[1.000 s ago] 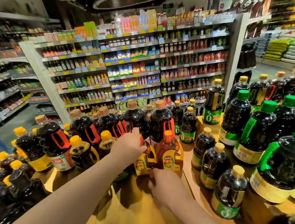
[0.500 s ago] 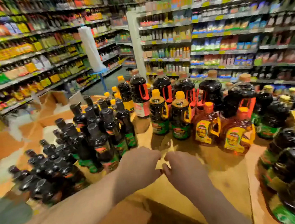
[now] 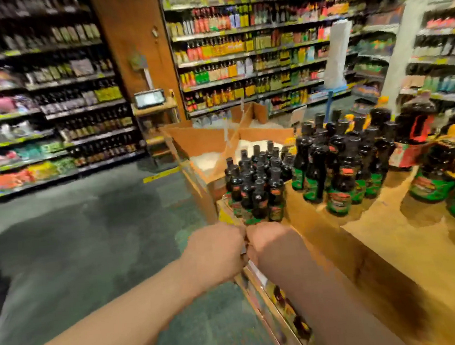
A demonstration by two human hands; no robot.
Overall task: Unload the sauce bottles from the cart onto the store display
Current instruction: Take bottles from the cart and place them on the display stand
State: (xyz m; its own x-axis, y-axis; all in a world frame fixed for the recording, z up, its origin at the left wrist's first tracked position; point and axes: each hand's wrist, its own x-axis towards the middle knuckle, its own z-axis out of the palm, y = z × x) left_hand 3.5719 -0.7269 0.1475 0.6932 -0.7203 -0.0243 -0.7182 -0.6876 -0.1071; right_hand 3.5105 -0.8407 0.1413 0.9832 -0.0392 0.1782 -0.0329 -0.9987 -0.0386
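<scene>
From your head camera, take the wooden display (image 3: 392, 243) as the landmark. Your left hand (image 3: 214, 249) and right hand (image 3: 271, 244) meet knuckle to knuckle at its near left corner, both with fingers curled under; the blur hides whether either grasps anything, so I cannot tell. The small sauce bottles (image 3: 258, 189) stand upright on the display's left edge just beyond your hands, long axes vertical, black caps up. Taller sauce bottles with green labels (image 3: 338, 168) stand upright further right on the display. An open cardboard box (image 3: 207, 143) sits behind it
</scene>
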